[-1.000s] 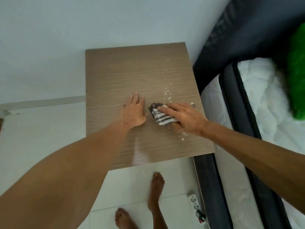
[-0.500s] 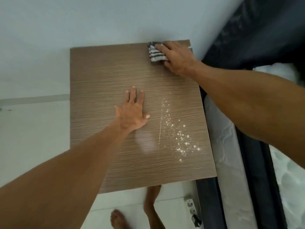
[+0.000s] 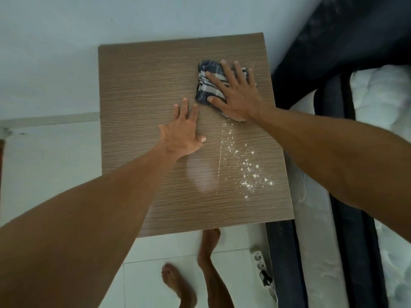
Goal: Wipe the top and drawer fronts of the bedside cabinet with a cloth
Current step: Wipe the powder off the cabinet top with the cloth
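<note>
I look straight down on the brown wood-grain top of the bedside cabinet (image 3: 142,90). My right hand (image 3: 236,94) lies flat with spread fingers on a folded dark cloth with white stripes (image 3: 208,85), pressing it onto the top's far right part. My left hand (image 3: 183,134) rests palm down on the middle of the top, fingers apart, holding nothing. White powder specks (image 3: 246,167) lie scattered on the near right part of the top, below the cloth. The drawer fronts are hidden from this angle.
A pale wall runs behind the cabinet. A dark bed frame (image 3: 282,252) and white mattress (image 3: 378,103) stand tight against the cabinet's right side. My bare feet (image 3: 178,283) stand on white floor tiles in front. A white power strip (image 3: 259,258) lies by the bed's base.
My right hand pushed the cloth from mid-top up to the far right corner, then drew it back toward me to the upper right area. My left hand stayed planted on the top.
</note>
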`<move>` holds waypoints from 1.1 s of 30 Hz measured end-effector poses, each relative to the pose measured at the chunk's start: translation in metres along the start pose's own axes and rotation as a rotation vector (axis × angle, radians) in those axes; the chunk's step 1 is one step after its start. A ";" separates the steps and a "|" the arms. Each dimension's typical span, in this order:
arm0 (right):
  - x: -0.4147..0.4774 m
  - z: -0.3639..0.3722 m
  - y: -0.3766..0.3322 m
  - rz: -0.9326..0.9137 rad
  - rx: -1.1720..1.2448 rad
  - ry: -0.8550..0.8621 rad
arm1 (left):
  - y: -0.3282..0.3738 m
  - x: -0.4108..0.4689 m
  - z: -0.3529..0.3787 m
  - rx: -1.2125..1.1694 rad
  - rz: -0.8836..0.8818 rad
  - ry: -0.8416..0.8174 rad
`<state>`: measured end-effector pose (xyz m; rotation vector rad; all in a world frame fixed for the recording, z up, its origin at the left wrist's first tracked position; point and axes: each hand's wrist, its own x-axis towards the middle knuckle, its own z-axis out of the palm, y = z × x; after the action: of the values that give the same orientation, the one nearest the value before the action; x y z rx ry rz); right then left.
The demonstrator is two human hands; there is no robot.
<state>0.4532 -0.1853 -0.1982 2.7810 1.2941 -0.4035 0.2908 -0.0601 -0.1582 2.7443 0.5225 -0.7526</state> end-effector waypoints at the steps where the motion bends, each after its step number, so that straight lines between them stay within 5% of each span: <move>1: -0.010 0.004 -0.005 -0.005 -0.001 0.010 | -0.001 -0.001 0.001 0.004 0.004 0.015; 19: -0.216 0.065 -0.119 -0.104 0.119 0.085 | -0.017 -0.057 0.042 0.063 0.080 0.112; 24: -0.266 0.071 -0.150 -0.203 0.103 0.142 | -0.014 -0.069 0.052 0.003 0.108 0.114; 33: -0.324 0.054 -0.134 -0.568 0.077 -0.063 | 0.009 -0.074 0.055 -0.062 0.137 0.071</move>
<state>0.1404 -0.3473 -0.1588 2.3813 2.0781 -0.5641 0.2106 -0.1061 -0.1642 2.7243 0.3616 -0.5978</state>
